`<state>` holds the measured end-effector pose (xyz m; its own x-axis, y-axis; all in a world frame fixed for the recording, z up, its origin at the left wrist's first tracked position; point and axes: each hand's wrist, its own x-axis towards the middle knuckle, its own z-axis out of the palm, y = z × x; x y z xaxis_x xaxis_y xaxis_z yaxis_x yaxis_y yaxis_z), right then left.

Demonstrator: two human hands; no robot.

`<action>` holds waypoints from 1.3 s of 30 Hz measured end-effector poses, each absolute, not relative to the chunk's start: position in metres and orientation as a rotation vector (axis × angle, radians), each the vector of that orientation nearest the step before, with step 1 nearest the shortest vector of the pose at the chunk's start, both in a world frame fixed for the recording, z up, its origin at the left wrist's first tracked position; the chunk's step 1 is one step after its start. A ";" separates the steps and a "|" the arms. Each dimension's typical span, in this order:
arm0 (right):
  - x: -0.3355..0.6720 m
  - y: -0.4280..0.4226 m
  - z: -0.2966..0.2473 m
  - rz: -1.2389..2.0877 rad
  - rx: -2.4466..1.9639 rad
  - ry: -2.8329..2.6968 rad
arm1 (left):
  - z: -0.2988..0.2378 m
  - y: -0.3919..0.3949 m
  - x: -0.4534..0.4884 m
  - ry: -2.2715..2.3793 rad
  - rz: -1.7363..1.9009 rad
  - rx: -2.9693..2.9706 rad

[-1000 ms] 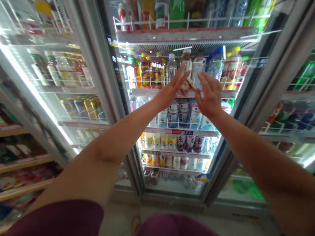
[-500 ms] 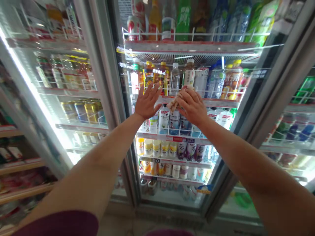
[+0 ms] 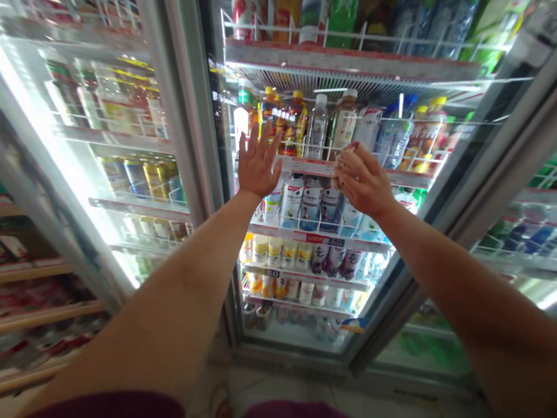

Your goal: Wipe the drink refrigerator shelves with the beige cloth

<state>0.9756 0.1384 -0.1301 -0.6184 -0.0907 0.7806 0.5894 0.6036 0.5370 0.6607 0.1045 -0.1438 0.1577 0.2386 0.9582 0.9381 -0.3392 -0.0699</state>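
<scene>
Fingers spread, my left hand (image 3: pixel 260 165) lies flat against the glass door (image 3: pixel 300 342) of a lit drinks fridge. Further right, my right hand (image 3: pixel 368 183) is closed round a crumpled, light cloth (image 3: pixel 346 165) with brownish patches, at the same glass. Part of the cloth is hidden under the fingers. Behind the glass, bottles with yellow caps (image 3: pixel 296 125) stand beyond my left hand. A clear bottle with a white cap (image 3: pixel 318 128) shows between the hands, one shelf above several white-labelled bottles (image 3: pixel 311 203).
Metal door frames (image 3: pixel 183 116) run along both sides of this door. Another fridge section with cans (image 3: pixel 155 179) is on the left. Wooden-edged shelves (image 3: pixel 52 316) with goods stand at far left. Green bottles (image 3: pixel 439 351) sit behind the right-hand door. Tiled floor (image 3: pixel 256 380) shows below.
My right hand has moved to the right across the glass with the cloth. My left hand stays spread in about the same place. The view has shifted slightly.
</scene>
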 end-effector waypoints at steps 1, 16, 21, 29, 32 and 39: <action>0.978 0.137 -0.134 -1.065 -0.394 -2.060 | -0.144 0.105 0.661 -1.138 -1.229 -1.724; 0.999 0.137 -0.075 -1.040 -0.729 -1.823 | -0.145 0.104 0.662 -1.160 -1.254 -1.742; 0.991 0.137 -0.102 -1.048 -0.606 -1.929 | -0.144 0.105 0.661 -1.180 -1.205 -1.719; 1.021 0.144 -0.069 -0.948 -0.696 -1.608 | -0.145 0.104 0.661 -1.191 -1.233 -1.759; 1.022 0.141 -0.097 -0.978 -0.637 -1.741 | -0.145 0.106 0.660 -1.193 -1.232 -1.754; 1.048 0.137 -0.093 -1.081 -0.647 -1.865 | -0.143 0.108 0.660 -1.244 -1.188 -1.718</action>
